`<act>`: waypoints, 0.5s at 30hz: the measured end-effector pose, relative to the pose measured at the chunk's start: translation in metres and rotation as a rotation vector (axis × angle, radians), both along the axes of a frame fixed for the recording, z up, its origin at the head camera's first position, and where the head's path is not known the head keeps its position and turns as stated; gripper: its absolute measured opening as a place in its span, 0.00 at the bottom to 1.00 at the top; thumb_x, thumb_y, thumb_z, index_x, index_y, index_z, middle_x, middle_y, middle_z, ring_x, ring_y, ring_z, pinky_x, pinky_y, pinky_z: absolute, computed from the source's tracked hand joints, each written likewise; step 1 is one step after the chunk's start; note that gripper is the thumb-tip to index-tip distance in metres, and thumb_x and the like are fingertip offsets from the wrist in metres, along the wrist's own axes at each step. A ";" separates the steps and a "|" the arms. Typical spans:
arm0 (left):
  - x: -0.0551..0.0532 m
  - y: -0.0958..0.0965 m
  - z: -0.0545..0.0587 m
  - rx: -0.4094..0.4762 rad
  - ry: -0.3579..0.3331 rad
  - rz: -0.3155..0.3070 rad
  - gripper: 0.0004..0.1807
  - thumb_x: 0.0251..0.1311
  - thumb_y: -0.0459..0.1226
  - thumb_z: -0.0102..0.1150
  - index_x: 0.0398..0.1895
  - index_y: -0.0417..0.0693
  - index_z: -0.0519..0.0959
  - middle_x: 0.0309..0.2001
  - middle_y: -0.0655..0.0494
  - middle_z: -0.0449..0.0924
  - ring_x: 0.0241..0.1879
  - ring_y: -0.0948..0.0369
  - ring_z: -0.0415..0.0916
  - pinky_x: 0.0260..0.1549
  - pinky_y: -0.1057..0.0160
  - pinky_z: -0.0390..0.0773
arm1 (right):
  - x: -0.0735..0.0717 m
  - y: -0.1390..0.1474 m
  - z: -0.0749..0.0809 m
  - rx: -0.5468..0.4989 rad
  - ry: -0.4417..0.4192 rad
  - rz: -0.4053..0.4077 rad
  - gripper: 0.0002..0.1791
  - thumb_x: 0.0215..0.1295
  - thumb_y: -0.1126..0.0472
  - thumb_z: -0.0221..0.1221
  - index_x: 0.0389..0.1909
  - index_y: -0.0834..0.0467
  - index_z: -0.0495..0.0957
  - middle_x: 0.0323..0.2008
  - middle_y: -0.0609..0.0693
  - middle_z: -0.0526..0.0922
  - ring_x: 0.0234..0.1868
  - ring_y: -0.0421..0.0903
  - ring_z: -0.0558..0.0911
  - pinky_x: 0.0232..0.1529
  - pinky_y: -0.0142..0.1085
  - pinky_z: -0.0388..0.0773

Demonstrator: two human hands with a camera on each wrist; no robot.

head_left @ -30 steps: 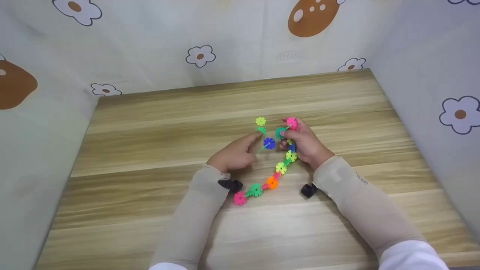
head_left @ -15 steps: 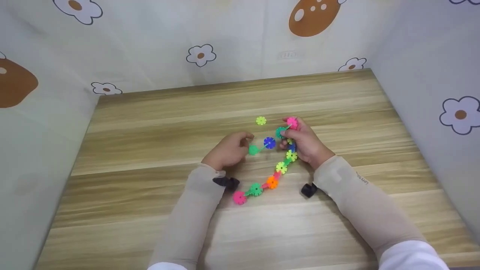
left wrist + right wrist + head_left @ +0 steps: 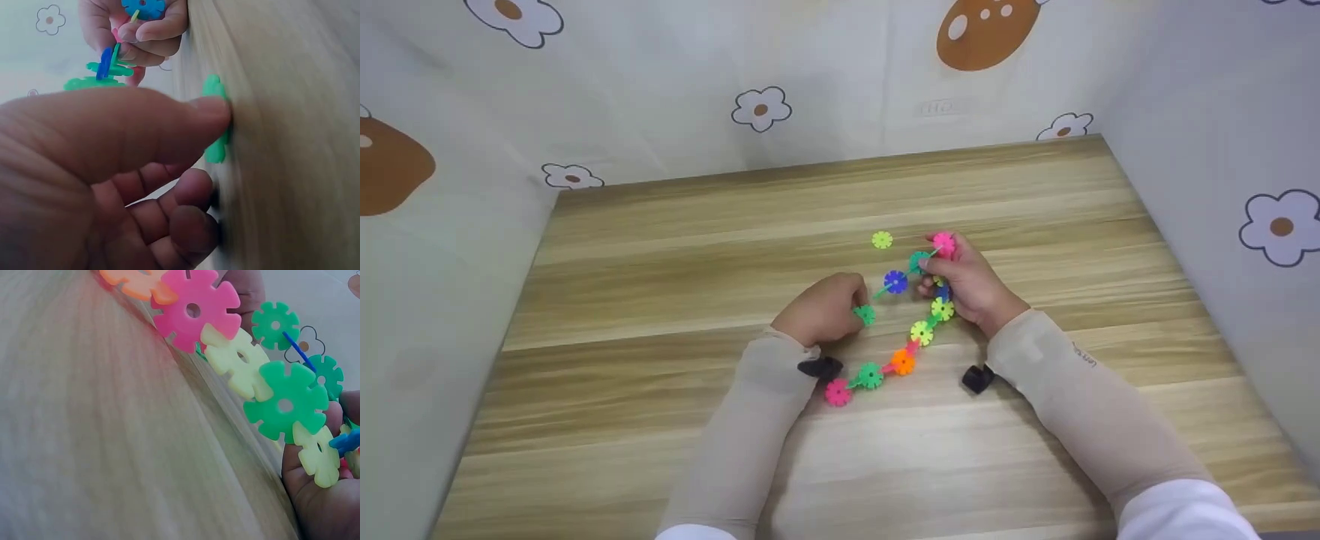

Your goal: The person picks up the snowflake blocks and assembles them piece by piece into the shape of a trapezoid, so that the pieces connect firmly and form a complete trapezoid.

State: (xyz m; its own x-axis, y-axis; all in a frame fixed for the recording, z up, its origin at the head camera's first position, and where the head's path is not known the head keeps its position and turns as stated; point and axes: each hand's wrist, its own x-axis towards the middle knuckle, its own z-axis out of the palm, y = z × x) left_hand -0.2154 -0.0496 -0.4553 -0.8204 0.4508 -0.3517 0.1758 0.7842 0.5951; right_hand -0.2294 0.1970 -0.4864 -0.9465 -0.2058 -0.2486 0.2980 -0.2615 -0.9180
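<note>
My right hand [image 3: 971, 289] grips a chain of interlocking notched plastic discs, its thumb on a teal disc [image 3: 919, 262]. A pink disc [image 3: 943, 243] shows above the thumb. From there a blue disc [image 3: 895, 282] and an edge-on green one stick out to the left. The rest of the chain runs down the table through yellow discs [image 3: 922, 333] and an orange disc [image 3: 903, 362] to a pink end disc [image 3: 838, 392]. Beside it, my left hand [image 3: 823, 307] pinches a loose green disc [image 3: 215, 152] close to the tabletop; the thumb hides part of it.
A loose yellow disc [image 3: 882, 240] lies behind the hands on the wooden table [image 3: 660, 285]. Pale walls with printed flowers [image 3: 761, 109] stand at the back and both sides. Black wrist cameras [image 3: 977, 379] hang close to the tabletop.
The loose green disc has come from near the yellow one toward the person, drawn by my left hand, whose fingers now close on it. My right hand has stayed in place with the chain.
</note>
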 end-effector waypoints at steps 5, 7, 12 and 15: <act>-0.002 -0.002 -0.003 0.101 0.039 0.035 0.07 0.64 0.29 0.58 0.38 0.50 0.73 0.34 0.55 0.73 0.35 0.56 0.71 0.35 0.60 0.70 | 0.000 0.000 0.000 -0.001 -0.003 -0.015 0.31 0.74 0.73 0.56 0.73 0.61 0.57 0.27 0.48 0.76 0.24 0.43 0.75 0.32 0.33 0.84; -0.004 -0.003 -0.004 0.186 0.033 0.071 0.06 0.66 0.30 0.54 0.38 0.50 0.72 0.32 0.56 0.70 0.33 0.57 0.68 0.33 0.60 0.68 | 0.000 0.000 0.000 -0.008 -0.004 -0.024 0.31 0.75 0.72 0.56 0.74 0.61 0.56 0.27 0.48 0.75 0.24 0.43 0.75 0.31 0.32 0.84; -0.007 -0.006 -0.007 0.380 -0.009 0.175 0.05 0.67 0.30 0.50 0.43 0.46 0.73 0.30 0.57 0.67 0.28 0.58 0.64 0.30 0.60 0.66 | -0.001 -0.001 0.000 -0.021 -0.006 -0.037 0.31 0.76 0.72 0.55 0.74 0.60 0.55 0.26 0.49 0.74 0.23 0.44 0.74 0.30 0.32 0.83; -0.008 -0.007 -0.009 0.437 -0.007 0.183 0.09 0.68 0.30 0.50 0.48 0.41 0.74 0.31 0.57 0.68 0.29 0.59 0.65 0.32 0.61 0.67 | -0.001 -0.001 0.000 -0.019 -0.005 -0.041 0.31 0.76 0.71 0.56 0.74 0.59 0.55 0.26 0.49 0.74 0.23 0.44 0.74 0.30 0.32 0.82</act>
